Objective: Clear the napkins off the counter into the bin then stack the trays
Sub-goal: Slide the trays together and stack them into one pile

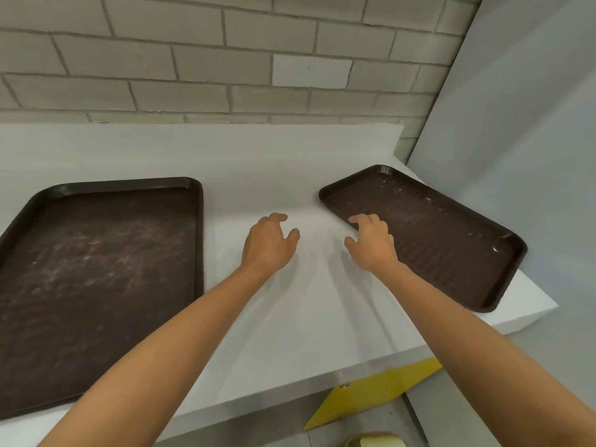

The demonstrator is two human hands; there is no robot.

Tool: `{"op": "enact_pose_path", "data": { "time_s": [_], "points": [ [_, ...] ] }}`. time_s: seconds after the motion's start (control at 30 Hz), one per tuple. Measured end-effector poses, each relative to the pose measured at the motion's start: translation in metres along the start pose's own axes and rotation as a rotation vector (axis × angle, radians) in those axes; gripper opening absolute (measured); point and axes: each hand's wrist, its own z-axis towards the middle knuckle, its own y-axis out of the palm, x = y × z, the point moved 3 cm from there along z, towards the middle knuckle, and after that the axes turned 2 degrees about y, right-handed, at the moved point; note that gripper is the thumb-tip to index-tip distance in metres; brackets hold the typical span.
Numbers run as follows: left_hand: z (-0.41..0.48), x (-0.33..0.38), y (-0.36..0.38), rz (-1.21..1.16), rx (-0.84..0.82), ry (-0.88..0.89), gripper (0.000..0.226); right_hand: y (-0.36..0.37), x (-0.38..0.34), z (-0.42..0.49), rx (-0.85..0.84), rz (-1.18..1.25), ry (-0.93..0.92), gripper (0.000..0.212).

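Here, left hand (269, 243) and right hand (371, 241), fingers loosely spread and empty, hover above the counter (290, 317); the angled tray (435, 237) at its right edge may slide off if tugged one-sidedly.

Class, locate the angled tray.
Head view: the tray lies at the right end of the counter, its left rim by the right hand.

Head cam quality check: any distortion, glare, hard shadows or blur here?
Head view: wide-angle bend curves the brick wall courses and the counter edge; light is soft, only faint shadows on the counter; no glare on the left tray or right tray; detail slightly soft throughout.
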Motion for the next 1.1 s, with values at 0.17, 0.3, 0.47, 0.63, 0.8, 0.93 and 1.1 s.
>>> {"op": "enact_pose_path", "data": {
  "time_s": [0.17, 0.3, 0.47, 0.63, 0.8, 0.93, 1.1],
  "points": [
    [0.026, 0.013, 0.024, 0.016, -0.062, 0.012, 0.047, 0.0, 0.025, 0.027, -0.064, -0.019, 0.048, 0.049],
    [0.036, 0.018, 0.042, 0.001, -0.106, -0.015, 0.047, 0.004, 0.043, 0.04, -0.156, -0.022, 0.102, 0.048],
    [0.043, 0.026, 0.062, -0.045, -0.096, -0.053, 0.045, 0.005, 0.054, 0.051, -0.143, -0.029, 0.015, 0.038],
    [0.041, 0.045, 0.083, -0.116, -0.14, -0.096, 0.046, -0.005, 0.058, 0.061, -0.185, -0.137, -0.146, 0.031],
    [0.029, 0.063, 0.111, -0.466, -0.323, -0.218, 0.067, -0.009, 0.049, 0.071, -0.213, -0.11, -0.234, 0.03],
    [0.025, 0.074, 0.124, -0.814, -0.41, -0.35, 0.074, -0.012, 0.036, 0.078, -0.211, -0.047, -0.283, 0.034],
    [0.022, 0.075, 0.128, -1.024, -0.461, -0.436, 0.078, -0.014, 0.025, 0.087, -0.186, 0.094, -0.267, 0.034]
  ]
}}
